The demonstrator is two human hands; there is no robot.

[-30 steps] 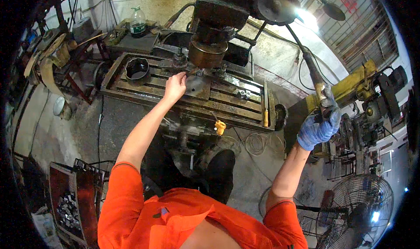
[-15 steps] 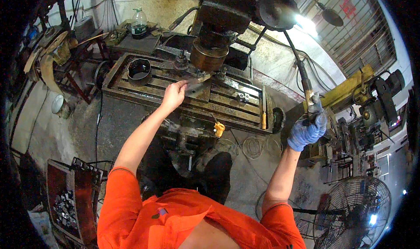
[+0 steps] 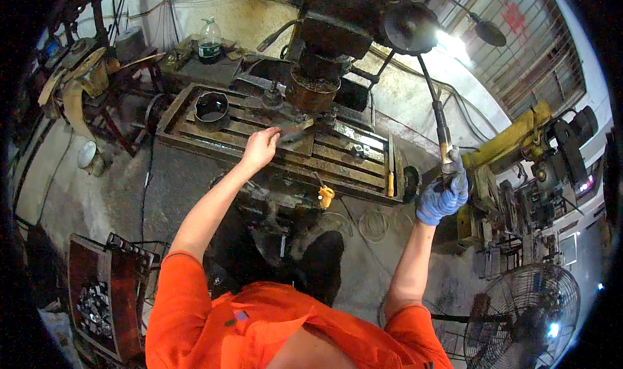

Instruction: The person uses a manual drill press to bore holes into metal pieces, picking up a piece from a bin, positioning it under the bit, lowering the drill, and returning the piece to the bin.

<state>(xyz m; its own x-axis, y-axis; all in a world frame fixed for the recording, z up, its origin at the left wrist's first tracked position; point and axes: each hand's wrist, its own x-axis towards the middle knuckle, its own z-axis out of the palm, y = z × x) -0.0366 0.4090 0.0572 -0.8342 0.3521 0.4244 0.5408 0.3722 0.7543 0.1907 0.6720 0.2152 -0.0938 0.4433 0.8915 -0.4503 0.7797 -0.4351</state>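
My bare left hand [image 3: 261,149] is closed on a small brush [image 3: 300,130], its middle blurred and its tan tip just under the drill-like spindle head [image 3: 315,91]. Below the brush lies the slotted metal machine table [image 3: 347,166]. My right hand [image 3: 444,197], in a blue glove, is wrapped round the lower end of a long lever [image 3: 441,125] that slants down from the machine by the lamp. A small metal block [image 3: 358,150] sits on the table, right of the spindle.
A dark round pot [image 3: 212,111] of liquid stands on the table's left part. A yellow-handled tool [image 3: 326,197] is at the front edge, a file-like tool [image 3: 390,182] at the right end. A caged fan [image 3: 522,317] stands lower right, a bin of metal pieces [image 3: 104,304] lower left.
My right hand has moved a little left and down with the lever. My left hand still holds the brush by the spindle. The view has shifted slightly.
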